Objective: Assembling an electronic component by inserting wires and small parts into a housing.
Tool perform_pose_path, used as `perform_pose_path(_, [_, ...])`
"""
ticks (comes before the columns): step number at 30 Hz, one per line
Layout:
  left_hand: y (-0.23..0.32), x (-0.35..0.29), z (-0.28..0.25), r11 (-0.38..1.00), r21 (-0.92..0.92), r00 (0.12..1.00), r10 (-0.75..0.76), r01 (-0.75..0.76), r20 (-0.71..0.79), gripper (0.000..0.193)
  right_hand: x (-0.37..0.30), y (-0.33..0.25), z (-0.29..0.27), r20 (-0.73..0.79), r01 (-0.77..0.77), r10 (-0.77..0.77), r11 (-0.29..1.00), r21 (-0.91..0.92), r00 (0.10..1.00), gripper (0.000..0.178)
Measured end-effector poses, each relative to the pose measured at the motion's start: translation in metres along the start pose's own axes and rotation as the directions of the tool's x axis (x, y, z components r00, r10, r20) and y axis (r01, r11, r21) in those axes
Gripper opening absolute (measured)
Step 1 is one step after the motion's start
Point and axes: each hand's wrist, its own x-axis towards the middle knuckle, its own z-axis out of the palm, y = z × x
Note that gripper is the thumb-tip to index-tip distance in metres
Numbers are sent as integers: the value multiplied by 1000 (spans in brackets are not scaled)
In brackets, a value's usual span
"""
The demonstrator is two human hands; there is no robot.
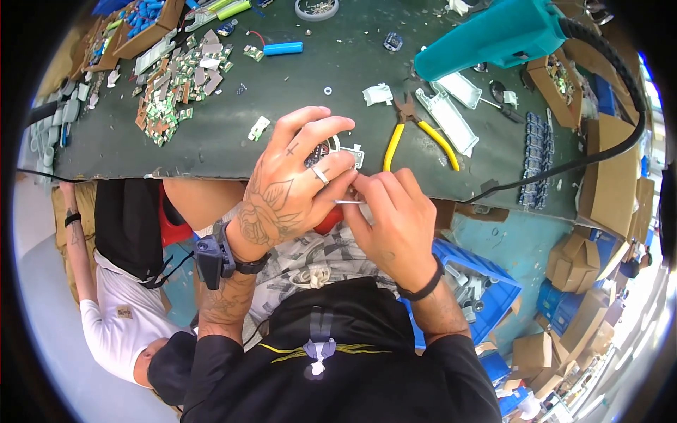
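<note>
Above the table's front edge, my left hand (285, 180) is closed round a small device with a round pale rim and dark inside (322, 153). A pale plastic piece with small holes (358, 156) shows beyond its fingers; I cannot tell if it is joined to the device. My right hand (395, 222) meets the left at the fingertips, thumb and forefinger pinched on a thin white piece (348, 202). The fingers hide most of what lies between them. Yellow-handled cutting pliers (405, 127) lie open on the table just beyond my right hand.
A heap of small green boards (180, 88) lies at the left, near a blue cylindrical cell (283, 48). A teal heat gun (486, 39) with a black cable, pale shells (448, 120) and a blue-black strip stack (537, 158) are at the right. Another person (134, 324) is at the left.
</note>
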Motion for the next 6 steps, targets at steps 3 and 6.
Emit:
perform_pose_path(3, [1, -1, -1, 1000, 2, 999, -17, 17, -28, 27, 10, 5, -28, 39, -30, 21, 970, 242, 999, 22])
perform_pose_path(6, [-4, -3, 3, 1000, -6, 1000, 20, -20, -7, 27, 31, 18, -34, -31, -123, 129, 980, 157, 991, 17])
